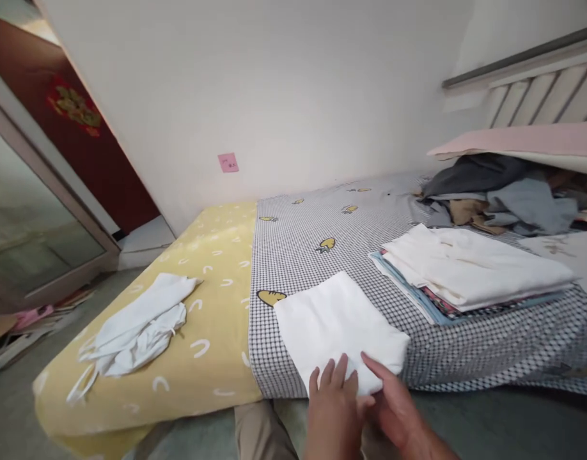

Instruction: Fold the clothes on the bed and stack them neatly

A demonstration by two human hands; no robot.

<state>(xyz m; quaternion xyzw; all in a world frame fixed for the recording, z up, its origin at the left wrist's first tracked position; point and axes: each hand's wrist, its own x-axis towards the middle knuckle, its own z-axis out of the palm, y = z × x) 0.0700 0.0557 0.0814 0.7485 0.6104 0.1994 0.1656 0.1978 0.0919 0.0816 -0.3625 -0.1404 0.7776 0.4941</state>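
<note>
A folded white cloth [339, 326] lies at the near edge of the bed, on the checked cover. It looks like a garment, but its kind does not show. My left hand [332, 402] rests on its near side with the fingers spread and lying on top. At the cloth's near right corner is my right hand [394, 399], its fingers around the edge, partly underneath. The cloth hides some of its fingertips. To the right sits a stack of folded white clothes [476, 265] over blue and patterned pieces.
A crumpled white garment [135, 326] with a strap lies on the yellow cover [217, 300] at left. Dark and grey clothes [514, 191] are heaped at the far right under a pink sheet [528, 140]. A wall [293, 96] stands behind the bed.
</note>
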